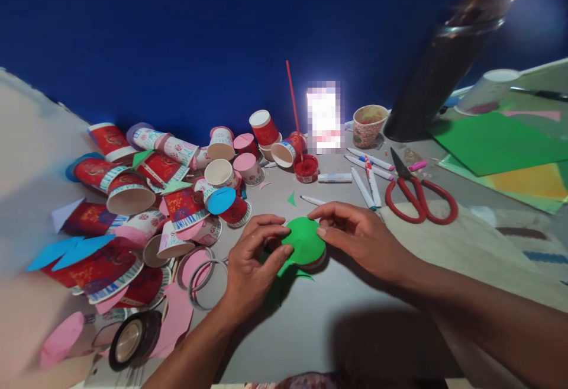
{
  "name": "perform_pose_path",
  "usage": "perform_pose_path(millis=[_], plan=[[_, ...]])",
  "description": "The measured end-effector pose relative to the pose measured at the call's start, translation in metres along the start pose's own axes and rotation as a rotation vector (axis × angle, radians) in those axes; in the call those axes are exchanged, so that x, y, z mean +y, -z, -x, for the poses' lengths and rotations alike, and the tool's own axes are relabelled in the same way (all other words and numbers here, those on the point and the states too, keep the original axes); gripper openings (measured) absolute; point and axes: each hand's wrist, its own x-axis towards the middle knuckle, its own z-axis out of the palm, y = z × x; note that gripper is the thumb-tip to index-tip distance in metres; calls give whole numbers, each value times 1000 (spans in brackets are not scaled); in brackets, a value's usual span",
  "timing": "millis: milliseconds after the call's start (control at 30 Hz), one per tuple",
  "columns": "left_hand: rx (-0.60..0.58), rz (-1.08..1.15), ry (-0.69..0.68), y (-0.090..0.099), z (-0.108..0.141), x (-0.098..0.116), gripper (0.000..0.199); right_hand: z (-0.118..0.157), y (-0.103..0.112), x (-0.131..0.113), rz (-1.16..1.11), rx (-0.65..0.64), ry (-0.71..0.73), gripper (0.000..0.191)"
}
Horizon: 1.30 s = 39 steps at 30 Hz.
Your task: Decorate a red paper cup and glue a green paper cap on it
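Observation:
A round piece of green paper lies over the top of a cup, whose pale side shows only a little at the lower right. My left hand pinches the paper's left edge between thumb and fingers. On the right edge, the thumb and fingertips of my right hand hold the same green circle. Green paper scraps lie just below it, partly hidden by my left hand. A small green offcut sits on the table above the circle.
Many decorated paper cups crowd the left. Red-handled scissors, markers and a red paint pot lie ahead. Green sheets and a dark bottle are at the right; tape is at the lower left.

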Motion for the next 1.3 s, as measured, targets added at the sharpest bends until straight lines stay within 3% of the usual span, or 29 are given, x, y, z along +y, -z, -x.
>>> perform_pose_path(millis=[267, 600, 933, 1167, 1300], plan=[[-15, 257, 209, -4, 1, -2, 14, 5, 0, 10, 267, 39, 271, 27], [-42, 301, 323, -3, 2, 0, 25, 5, 1, 10, 303, 4, 258, 27], [-136, 193, 246, 2, -6, 5, 27, 5, 2, 10, 329, -19, 254, 27], [-47, 379, 489, -4, -7, 3, 32, 4, 3, 8, 339, -2, 295, 25], [-22, 365, 535, -8, -14, 6, 28, 5, 3, 7, 355, -6, 311, 25]])
